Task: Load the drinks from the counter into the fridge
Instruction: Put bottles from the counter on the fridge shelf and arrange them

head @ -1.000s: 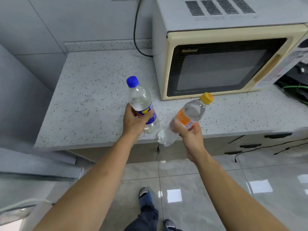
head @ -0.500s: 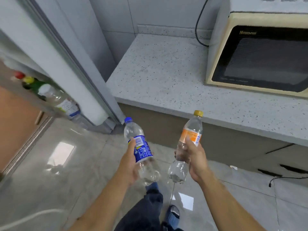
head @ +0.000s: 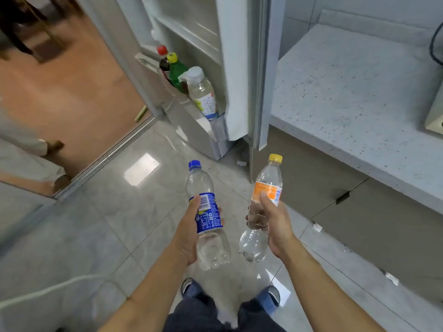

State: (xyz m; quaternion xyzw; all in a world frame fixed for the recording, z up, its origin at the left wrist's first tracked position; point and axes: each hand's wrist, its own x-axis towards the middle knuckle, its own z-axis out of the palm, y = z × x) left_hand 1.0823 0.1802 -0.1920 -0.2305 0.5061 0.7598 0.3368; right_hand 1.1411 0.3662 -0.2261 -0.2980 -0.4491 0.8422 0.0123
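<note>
My left hand [head: 185, 232] grips a clear bottle with a blue cap and blue label [head: 206, 212]. My right hand [head: 275, 224] grips a clear bottle with a yellow cap and orange label [head: 266, 195]. Both bottles are held upright over the floor, side by side and apart. Ahead stands the open fridge door [head: 239, 68]. Its lower door shelf [head: 189, 116] holds three bottles: a red-capped dark one [head: 163, 59], a green one with a yellow cap [head: 176, 70] and a clear one with a white cap [head: 202, 92].
The speckled counter [head: 347, 92] runs along the right, with a corner of the microwave [head: 435, 111] at its far edge. Cabinet fronts [head: 359, 212] sit below it. Grey floor tiles lie ahead; a brown floor beyond a door track [head: 115, 149] is at the left.
I have turned left from the counter toward the fridge, carrying both bottles. The fridge door shelf is now nearer and more central; the microwave has slid to the right edge.
</note>
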